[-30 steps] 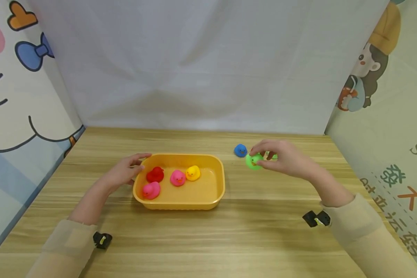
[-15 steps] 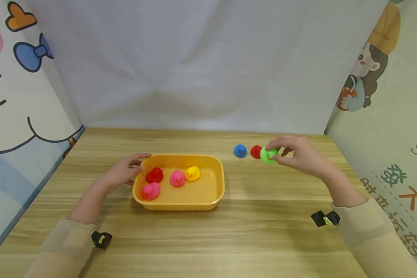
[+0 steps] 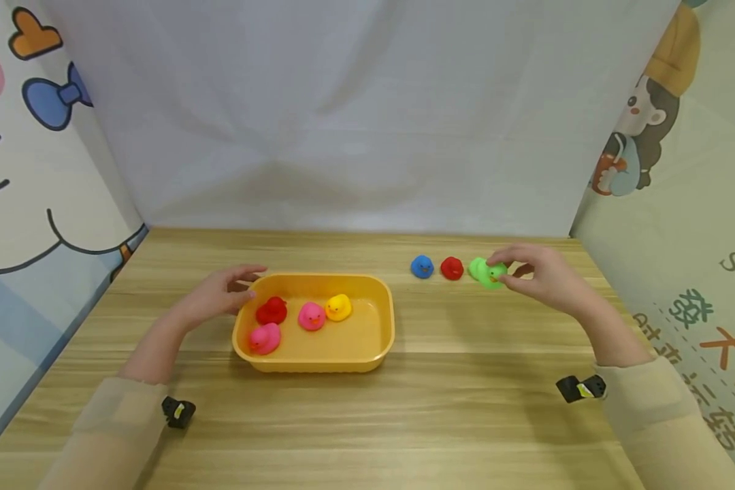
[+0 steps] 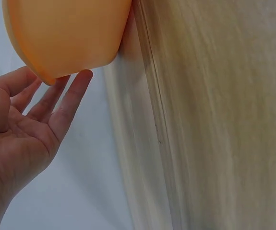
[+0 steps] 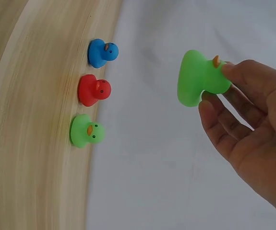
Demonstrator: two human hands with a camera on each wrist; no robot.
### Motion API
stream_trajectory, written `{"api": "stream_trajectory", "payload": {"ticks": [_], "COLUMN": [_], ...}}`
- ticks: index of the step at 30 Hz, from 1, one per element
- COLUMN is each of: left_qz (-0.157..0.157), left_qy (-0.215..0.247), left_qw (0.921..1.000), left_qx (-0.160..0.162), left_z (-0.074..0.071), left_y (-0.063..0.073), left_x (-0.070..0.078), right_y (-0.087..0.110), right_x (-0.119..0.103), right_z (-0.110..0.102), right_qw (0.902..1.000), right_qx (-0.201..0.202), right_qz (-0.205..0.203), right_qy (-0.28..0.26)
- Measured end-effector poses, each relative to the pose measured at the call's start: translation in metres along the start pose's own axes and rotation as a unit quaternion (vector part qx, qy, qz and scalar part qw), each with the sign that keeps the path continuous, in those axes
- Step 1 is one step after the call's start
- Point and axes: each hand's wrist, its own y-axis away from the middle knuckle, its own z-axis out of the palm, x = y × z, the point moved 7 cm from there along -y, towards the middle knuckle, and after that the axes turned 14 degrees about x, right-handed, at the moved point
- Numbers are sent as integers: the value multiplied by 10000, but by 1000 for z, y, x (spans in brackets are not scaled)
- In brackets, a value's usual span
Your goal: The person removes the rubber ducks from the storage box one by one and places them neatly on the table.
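My right hand (image 3: pixel 545 278) pinches a light green rubber duck (image 5: pixel 195 79) by its head, between thumb and fingertips. The right wrist view shows it held up above the table. A second green duck (image 5: pixel 86 131) stands on the table, partly covered by the held one in the head view. It ends a row with a red duck (image 5: pixel 93 90) and a blue duck (image 5: pixel 102 52). My left hand (image 3: pixel 219 297) rests at the left end of a yellow-orange plastic tub (image 3: pixel 318 362), its fingers fairly straight against the rim and end wall (image 4: pixel 75 38).
Inside the tub sit a dark red duck (image 3: pixel 272 310), two pink ducks (image 3: pixel 312 316) and a yellow duck (image 3: pixel 339 307). The wooden table (image 3: pixel 367 429) ends at a white cloth (image 3: pixel 355 136) behind, with printed panels on both sides.
My right hand has carried the green duck rightward past the blue and red ducks to the green one. The red duck has come into full view. My left hand has stayed at the tub.
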Motion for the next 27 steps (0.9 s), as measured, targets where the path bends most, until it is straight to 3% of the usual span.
{"api": "stream_trajectory", "payload": {"ticks": [13, 20, 27], "left_qz": [172, 155, 82], "left_qy": [87, 316, 265], "left_qw": [9998, 9994, 9996], "left_qx": [58, 42, 4], "left_z": [-1, -1, -1], "left_y": [-11, -13, -13], "left_x": [-8, -12, -14], "right_y": [9, 14, 19], "right_x": [27, 48, 68], "right_z": [2, 6, 11], "right_qw": [9988, 9969, 9951], "right_qx": [263, 412, 559], "right_qz": [384, 660, 810], "right_qy": [-119, -86, -94]}}
